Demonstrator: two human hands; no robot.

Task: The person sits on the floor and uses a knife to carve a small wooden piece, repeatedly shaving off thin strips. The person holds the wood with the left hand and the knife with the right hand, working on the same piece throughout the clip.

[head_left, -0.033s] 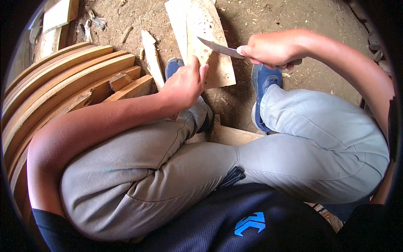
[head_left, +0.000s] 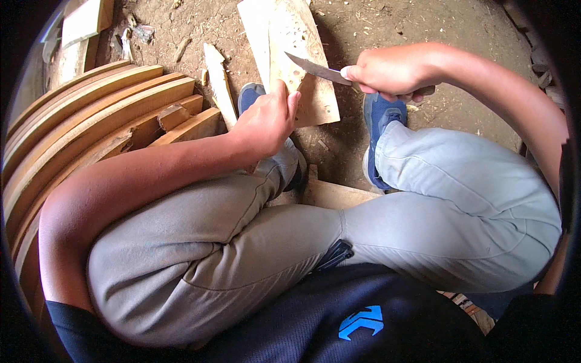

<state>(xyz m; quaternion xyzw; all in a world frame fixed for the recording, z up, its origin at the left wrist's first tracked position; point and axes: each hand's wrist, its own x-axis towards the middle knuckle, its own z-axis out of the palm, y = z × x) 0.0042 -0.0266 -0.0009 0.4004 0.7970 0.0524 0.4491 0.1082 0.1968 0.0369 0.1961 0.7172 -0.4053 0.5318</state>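
Note:
In my right hand [head_left: 393, 72] is a knife [head_left: 318, 69], its fingers closed around the handle. The dark blade points left, its tip above a pale wooden board [head_left: 321, 103]. My left hand [head_left: 266, 121] is closed beside the blade, forefinger and thumb pointing up at the board. A small light sliver seems to show between that thumb and forefinger, but most of it is hidden, so I cannot tell what it is. Small holes and light chips mark the board's surface between my blue shoes [head_left: 387, 112].
Several long timber planks [head_left: 109, 115] lie stacked on the left. A narrow split piece of wood [head_left: 219, 81] lies on the dirt floor [head_left: 436, 24] left of the board. Another wooden piece [head_left: 339, 195] is beneath my legs. Wood scraps are scattered around.

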